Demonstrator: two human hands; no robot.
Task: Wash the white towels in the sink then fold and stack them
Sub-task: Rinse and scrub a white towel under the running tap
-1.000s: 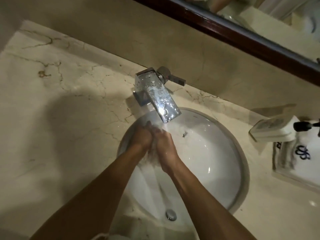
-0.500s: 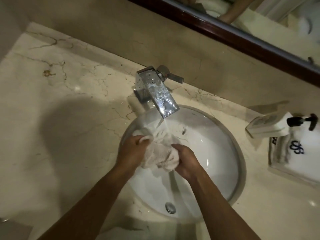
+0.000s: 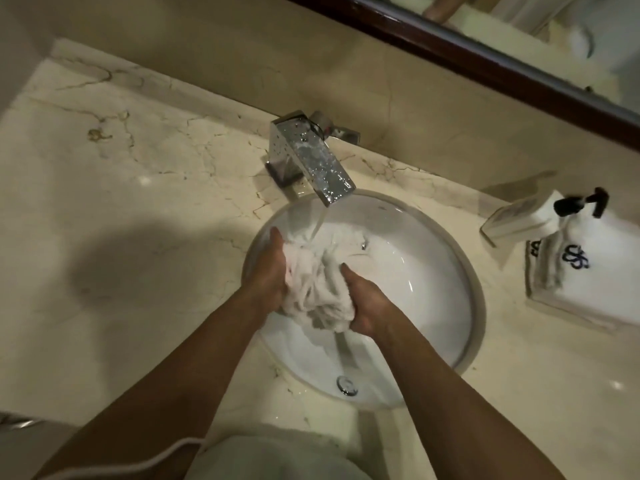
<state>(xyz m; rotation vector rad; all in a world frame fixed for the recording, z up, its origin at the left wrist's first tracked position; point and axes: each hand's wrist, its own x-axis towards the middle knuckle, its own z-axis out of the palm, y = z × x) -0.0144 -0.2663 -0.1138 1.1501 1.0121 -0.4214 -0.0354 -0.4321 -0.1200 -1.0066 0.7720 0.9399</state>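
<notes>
- A dark blue monogram is stitched on the folded white towel lying on the counter to the right of the sink; its letters cannot be read.
- A small card stands just behind that towel, its print too blurred to read.
- The round white sink holds the wet white towel, bunched into a lump with no clear long axis, under water running from the chrome faucet at the sink's back rim.
- The left hand and right hand clamp the bunched towel from either side, above the basin.
</notes>
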